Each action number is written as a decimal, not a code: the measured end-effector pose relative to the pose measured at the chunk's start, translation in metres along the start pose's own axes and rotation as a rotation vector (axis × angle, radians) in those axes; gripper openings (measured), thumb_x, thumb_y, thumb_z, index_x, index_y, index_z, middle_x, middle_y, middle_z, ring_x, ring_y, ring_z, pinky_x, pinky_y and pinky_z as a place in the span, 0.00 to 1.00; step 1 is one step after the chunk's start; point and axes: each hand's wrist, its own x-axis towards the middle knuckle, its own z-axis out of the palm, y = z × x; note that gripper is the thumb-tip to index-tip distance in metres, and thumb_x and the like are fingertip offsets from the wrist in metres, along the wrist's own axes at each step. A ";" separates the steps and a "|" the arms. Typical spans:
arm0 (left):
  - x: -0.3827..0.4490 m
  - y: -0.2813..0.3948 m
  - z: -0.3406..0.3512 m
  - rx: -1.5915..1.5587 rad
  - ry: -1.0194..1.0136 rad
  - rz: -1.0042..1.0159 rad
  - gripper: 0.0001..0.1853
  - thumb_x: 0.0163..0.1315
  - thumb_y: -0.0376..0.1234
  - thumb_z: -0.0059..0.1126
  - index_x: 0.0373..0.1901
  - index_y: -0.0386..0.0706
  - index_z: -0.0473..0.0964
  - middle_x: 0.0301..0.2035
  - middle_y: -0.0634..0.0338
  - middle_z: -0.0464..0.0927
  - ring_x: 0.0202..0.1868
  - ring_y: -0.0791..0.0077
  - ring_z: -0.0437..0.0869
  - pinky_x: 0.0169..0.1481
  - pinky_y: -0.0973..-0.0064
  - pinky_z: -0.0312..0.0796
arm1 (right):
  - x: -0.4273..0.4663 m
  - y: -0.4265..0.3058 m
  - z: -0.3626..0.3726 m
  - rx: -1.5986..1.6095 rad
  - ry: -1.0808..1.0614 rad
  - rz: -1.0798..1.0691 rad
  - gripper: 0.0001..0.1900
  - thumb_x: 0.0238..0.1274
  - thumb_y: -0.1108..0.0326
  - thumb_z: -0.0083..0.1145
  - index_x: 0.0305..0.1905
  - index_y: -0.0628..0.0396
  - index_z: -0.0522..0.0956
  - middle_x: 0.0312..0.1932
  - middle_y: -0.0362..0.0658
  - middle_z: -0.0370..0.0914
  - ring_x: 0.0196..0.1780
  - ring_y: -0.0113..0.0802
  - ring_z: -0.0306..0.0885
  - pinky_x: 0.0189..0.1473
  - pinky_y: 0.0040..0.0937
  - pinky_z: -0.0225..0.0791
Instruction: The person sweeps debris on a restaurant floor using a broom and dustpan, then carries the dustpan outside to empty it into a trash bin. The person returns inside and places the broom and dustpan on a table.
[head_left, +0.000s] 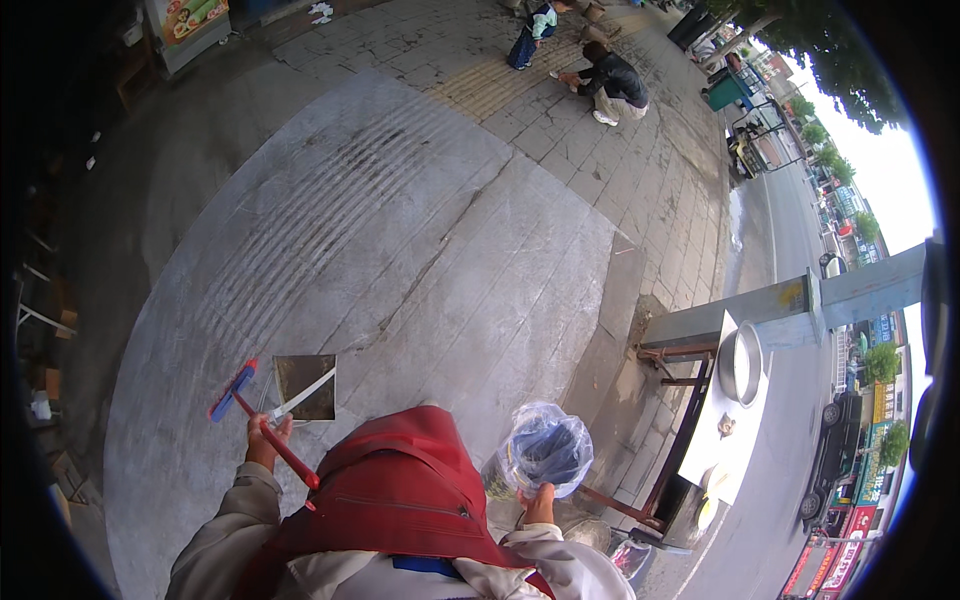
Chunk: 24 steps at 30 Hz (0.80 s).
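Observation:
My left hand (262, 444) grips the red handle of a broom (289, 454) together with the white handle of a dustpan (285, 405). The broom's blue head with red bristles (232, 391) points forward and left, just left of the dark square pan. In front of my right side, my right hand (537, 504) holds the near rim of a waste bin (511, 454) lined with a clear plastic bag. The inside of the bin looks dark, and I cannot tell what is in it. A red apron (405, 480) covers my front, between the two hands.
At right, a white-topped table (701, 450) bears a metal basin (741, 365) and bowls, beside a grey post (772, 304). Grey paving (420, 247) spreads ahead. Farther off, one person (616, 81) crouches near another (536, 34). A food cart (191, 30) stands far left; a road lies right.

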 end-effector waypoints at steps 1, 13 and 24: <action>0.000 0.007 -0.003 -0.051 0.025 -0.005 0.22 0.57 0.41 0.54 0.50 0.41 0.66 0.54 0.41 0.68 0.55 0.44 0.73 0.60 0.50 0.72 | 0.002 -0.003 0.018 -0.037 -0.020 -0.040 0.20 0.60 0.58 0.41 0.56 0.44 0.71 0.53 0.42 0.75 0.49 0.47 0.75 0.37 0.49 0.72; -0.043 0.073 -0.071 1.387 0.422 1.629 0.23 0.47 0.45 0.71 0.34 0.38 0.73 0.32 0.53 0.75 0.36 0.52 0.81 0.44 0.64 0.77 | -0.042 -0.028 0.374 -0.431 -0.193 -0.282 0.26 0.52 0.61 0.58 0.56 0.62 0.73 0.58 0.51 0.70 0.56 0.52 0.70 0.42 0.59 0.71; -0.060 0.082 -0.024 1.452 0.720 1.343 0.20 0.50 0.47 0.69 0.20 0.39 0.77 0.16 0.56 0.77 0.22 0.56 0.82 0.34 0.65 0.77 | -0.109 -0.027 0.597 -0.640 -0.624 -0.440 0.21 0.53 0.66 0.56 0.54 0.57 0.73 0.47 0.49 0.77 0.44 0.49 0.80 0.36 0.51 0.75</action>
